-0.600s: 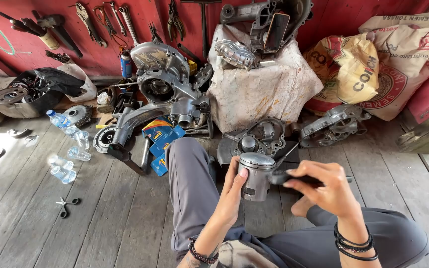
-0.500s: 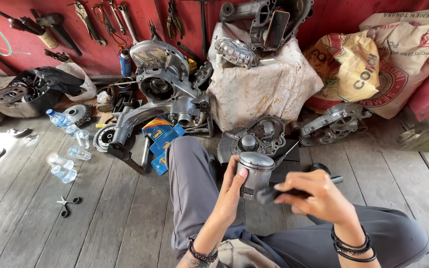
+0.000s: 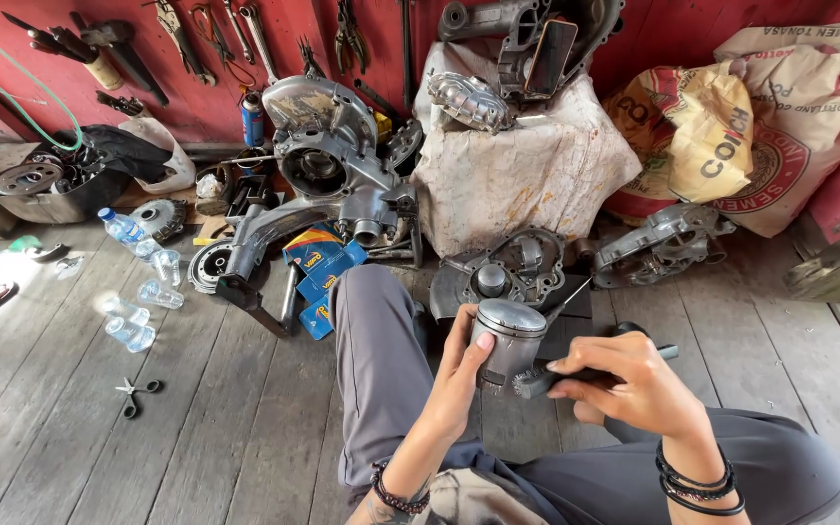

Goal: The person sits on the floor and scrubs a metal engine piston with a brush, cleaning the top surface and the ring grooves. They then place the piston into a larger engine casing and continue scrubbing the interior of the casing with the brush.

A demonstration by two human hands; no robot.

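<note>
My left hand (image 3: 457,377) grips a silver metal piston (image 3: 506,340), holding it upright above my lap. My right hand (image 3: 634,381) holds a small dark brush (image 3: 548,377) by its handle, and the bristle end touches the piston's lower right side. I sit on a wooden plank floor (image 3: 196,428) in grey trousers (image 3: 381,360), with one leg stretched forward. Beaded bracelets circle both wrists.
Engine casings (image 3: 328,160) and crankcase halves (image 3: 503,267) lie ahead. A stained cloth-covered block (image 3: 527,165) carries more parts. Sacks (image 3: 780,117) stand at the right. Water bottles (image 3: 128,233), scissors (image 3: 135,394) and blue boxes (image 3: 321,267) lie at the left. Tools hang on the red wall (image 3: 206,39).
My right hand has drawn the brush down and back along the piston's right side. The piston stays in my left hand. The view has shifted slightly.
</note>
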